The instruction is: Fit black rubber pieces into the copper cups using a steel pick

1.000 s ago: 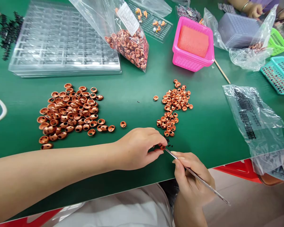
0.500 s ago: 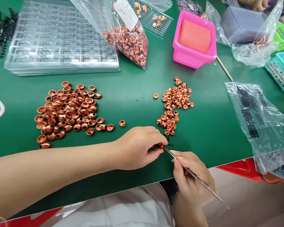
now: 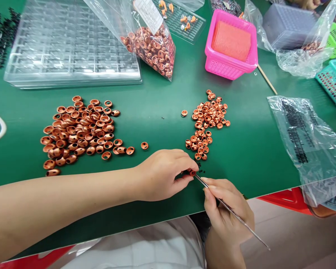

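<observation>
- Pinching one small copper-coloured shell (image 3: 192, 173) between thumb and forefinger of the left hand (image 3: 162, 177), above the near edge of the green table (image 3: 249, 149).
- Gripping a slim metal tool (image 3: 245, 225) pen-fashion in the right hand (image 3: 231, 201), with thumb and fingers pressed together around the shaft, near and right of the left hand.
- Pointing the tool's long axis from near right to far left, straight at the shell, with the tail sloping away past the right hand.
- Depending most, as a judgement, on that line: shell within the left hand, thus nearer to it, and met from the right by the tip; touching, inside or barely apart, too small to tell.
- Showing tiny black bits (image 3: 202, 171) just right of the pinched shell, a pile of smaller shells (image 3: 210, 114) beyond them, and a pile of larger shells (image 3: 81, 130) far left.
</observation>
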Tool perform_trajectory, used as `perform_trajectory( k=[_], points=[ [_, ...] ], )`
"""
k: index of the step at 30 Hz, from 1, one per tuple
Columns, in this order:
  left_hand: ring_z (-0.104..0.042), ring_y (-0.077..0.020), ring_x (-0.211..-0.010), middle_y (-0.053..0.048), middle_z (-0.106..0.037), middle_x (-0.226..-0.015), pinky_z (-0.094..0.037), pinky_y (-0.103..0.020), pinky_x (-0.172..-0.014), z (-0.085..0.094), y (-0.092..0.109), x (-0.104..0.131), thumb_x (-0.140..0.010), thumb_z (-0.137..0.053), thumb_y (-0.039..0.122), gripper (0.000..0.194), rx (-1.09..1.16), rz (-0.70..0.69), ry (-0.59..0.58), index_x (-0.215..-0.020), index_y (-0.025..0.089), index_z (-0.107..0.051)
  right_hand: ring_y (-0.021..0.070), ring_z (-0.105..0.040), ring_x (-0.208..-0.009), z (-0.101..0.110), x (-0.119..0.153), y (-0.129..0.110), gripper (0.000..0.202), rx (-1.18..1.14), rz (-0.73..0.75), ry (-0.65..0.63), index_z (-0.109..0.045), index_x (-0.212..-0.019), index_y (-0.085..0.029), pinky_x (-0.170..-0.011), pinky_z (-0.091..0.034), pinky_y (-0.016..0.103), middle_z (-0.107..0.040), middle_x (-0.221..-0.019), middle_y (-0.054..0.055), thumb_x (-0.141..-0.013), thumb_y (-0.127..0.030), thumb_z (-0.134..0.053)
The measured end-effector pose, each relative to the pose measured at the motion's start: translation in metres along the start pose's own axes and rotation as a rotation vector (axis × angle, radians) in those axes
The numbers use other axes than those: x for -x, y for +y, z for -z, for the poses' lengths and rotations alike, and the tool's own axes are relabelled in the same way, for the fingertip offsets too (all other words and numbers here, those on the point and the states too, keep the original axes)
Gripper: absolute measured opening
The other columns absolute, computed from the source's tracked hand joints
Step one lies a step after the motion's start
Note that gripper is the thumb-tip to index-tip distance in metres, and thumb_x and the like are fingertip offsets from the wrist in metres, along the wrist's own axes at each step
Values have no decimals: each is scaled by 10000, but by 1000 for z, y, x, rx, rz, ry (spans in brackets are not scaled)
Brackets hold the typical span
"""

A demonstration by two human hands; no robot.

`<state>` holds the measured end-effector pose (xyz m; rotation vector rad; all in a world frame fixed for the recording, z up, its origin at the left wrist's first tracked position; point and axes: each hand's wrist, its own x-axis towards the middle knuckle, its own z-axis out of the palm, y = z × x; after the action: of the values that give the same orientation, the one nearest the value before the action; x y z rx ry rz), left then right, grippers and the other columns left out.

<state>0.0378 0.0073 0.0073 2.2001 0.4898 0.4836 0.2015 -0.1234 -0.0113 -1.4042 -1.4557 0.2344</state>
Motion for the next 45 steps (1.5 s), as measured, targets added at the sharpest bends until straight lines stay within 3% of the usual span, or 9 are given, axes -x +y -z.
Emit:
perform_trajectory(
  k=[14, 45],
  points=[
    [-624, -159, -777, -34, -703, -842, -504, -268, -694, -1, 0, 0, -882, -558, 132, 143, -5, -9, 26, -961, 131, -677, 192, -712, -844, -1, 0, 0, 372, -69, 48, 30, -666, -1052, -176, -669, -578, 349, -745, -974, 55, -764, 60, -646],
    [-621, -162, -800, -38, -698, -861, -489, -262, -708, 1, -2, 1, -901, -587, 140, 101, 7, -21, 3, -968, 130, -663, 197, -723, -849, 1, 0, 3, 425, -102, 29, -7, -671, -1082, -178, -662, -576, 358, -751, -1018, 52, -743, 79, -659]
  ],
)
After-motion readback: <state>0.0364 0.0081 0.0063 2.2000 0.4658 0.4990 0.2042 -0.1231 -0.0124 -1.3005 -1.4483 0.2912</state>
